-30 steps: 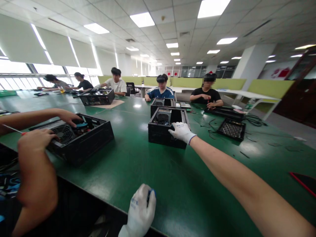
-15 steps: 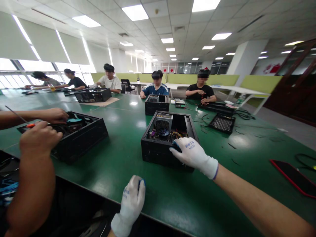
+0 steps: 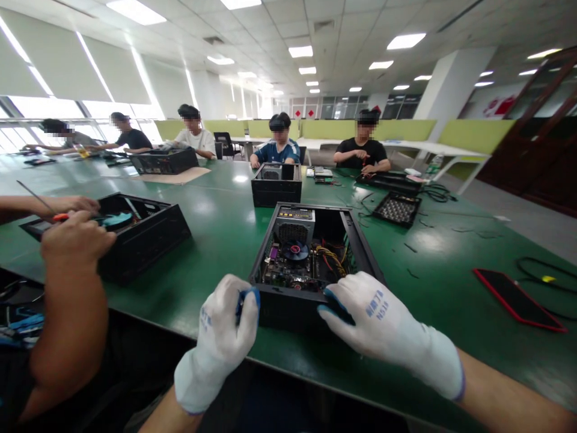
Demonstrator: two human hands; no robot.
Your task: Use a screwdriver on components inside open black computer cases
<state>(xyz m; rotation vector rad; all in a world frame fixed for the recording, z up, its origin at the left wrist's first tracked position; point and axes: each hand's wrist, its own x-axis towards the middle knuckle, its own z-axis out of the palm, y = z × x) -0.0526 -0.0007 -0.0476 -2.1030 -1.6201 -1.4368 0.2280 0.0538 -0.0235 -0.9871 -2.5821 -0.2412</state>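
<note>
A black desktop computer case [image 3: 288, 307] lies in front of me with its upper side uncovered. Inside it show a power supply [image 3: 295, 227], a round cooling fan [image 3: 296, 249] and yellow and red cables [image 3: 331, 260]. My right hand [image 3: 367, 310], in a white glove with blue fingertips, grips the near edge of the case, thumb on the front and fingers over the rim. Beside the near left corner, my gloved left hand [image 3: 225, 316] is closed with its fingers curled. Whatever it holds is hidden, and I cannot tell whether it touches the case.
At left a co-worker's hand [image 3: 76, 237] holds an orange-handled screwdriver [image 3: 61, 217] over another open case [image 3: 148, 240]. Another case [image 3: 276, 186] stands farther back. At right lie a black perforated panel [image 3: 396, 209], cables [image 3: 532, 270] and a red-edged black panel [image 3: 518, 299].
The computer case has come nearer to me, my right hand still on its edge. My left hand has moved up from the table edge to the case's near left corner, still closed.
</note>
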